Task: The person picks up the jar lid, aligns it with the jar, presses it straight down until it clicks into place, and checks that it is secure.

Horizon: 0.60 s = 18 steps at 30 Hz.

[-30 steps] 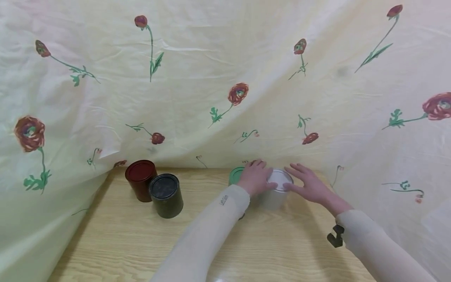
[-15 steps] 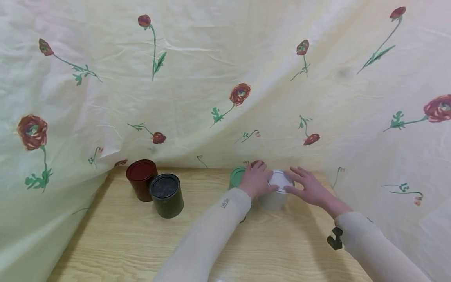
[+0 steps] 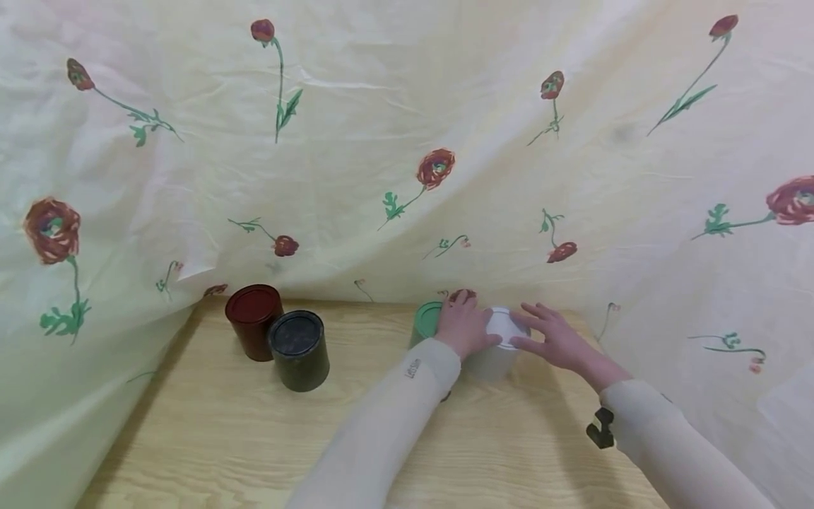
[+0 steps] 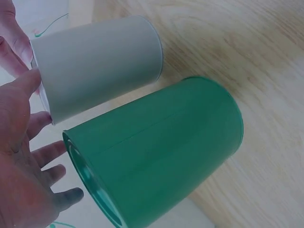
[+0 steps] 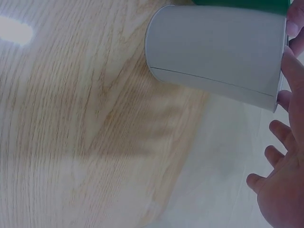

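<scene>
A white lidded can [image 3: 492,364] stands upright on the wooden table, with both hands at its top. From the left, my left hand [image 3: 463,329] grips the lid's rim with thumb and index finger; its other fingers spread over the neighbouring can. Opposite it, my right hand [image 3: 556,339] grips the rim the same way, its remaining fingers extended off the can, as the right wrist view shows. The white lid [image 3: 505,325] is seated on the can. Close by on the left is a green can [image 4: 156,152], partly behind my left hand in the head view.
A dark red can [image 3: 254,322] and a black can [image 3: 299,351] stand together at the table's left. A flowered cloth [image 3: 350,177] hangs behind and along both sides of the wooden table [image 3: 222,438].
Both hands stay at the white can's rim, with only slight shifts of the fingers. The head view has moved a little. The cans stay in place.
</scene>
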Available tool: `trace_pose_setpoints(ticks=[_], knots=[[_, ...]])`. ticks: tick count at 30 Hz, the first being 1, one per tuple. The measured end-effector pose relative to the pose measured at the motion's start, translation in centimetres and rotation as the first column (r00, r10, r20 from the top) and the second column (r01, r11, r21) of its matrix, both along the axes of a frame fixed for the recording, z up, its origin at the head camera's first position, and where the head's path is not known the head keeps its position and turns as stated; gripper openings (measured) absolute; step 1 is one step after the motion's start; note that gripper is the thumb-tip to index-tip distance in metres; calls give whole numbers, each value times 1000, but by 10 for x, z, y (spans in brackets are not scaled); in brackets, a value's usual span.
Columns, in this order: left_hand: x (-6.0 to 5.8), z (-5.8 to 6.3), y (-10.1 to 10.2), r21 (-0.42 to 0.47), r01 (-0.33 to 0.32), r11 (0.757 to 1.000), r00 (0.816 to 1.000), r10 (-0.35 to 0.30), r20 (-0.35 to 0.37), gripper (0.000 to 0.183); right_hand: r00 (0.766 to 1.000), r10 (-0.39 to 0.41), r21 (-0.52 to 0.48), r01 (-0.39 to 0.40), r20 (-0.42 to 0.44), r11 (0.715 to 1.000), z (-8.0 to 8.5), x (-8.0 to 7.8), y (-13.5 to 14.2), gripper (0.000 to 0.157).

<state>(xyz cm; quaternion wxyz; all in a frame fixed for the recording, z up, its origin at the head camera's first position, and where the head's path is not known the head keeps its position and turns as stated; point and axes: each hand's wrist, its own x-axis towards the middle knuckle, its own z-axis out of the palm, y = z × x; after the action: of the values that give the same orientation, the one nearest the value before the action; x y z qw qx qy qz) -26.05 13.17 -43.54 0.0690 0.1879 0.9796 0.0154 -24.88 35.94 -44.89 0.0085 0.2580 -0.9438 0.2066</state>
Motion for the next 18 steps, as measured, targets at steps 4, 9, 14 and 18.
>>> trace_pose_setpoints(ticks=[4, 9, 14, 18], knots=[[-2, 1, 6, -13, -19, 1000, 999, 19, 31, 67, 1000, 6, 9, -6, 11, 1000, 5, 0, 1, 63], [-4, 1, 11, -48, -24, 999, 999, 26, 38, 69, 999, 31, 70, -29, -23, 997, 11, -1, 1, 62], [-5, 3, 16, -71, -20, 997, 1000, 20, 2, 69, 995, 49, 109, -39, -85, 993, 16, -5, 4, 60], [-6, 4, 18, -69, -9, 998, 1000, 8, -20, 69, 997, 22, 135, -13, -69, 991, 20, -4, 5, 61]])
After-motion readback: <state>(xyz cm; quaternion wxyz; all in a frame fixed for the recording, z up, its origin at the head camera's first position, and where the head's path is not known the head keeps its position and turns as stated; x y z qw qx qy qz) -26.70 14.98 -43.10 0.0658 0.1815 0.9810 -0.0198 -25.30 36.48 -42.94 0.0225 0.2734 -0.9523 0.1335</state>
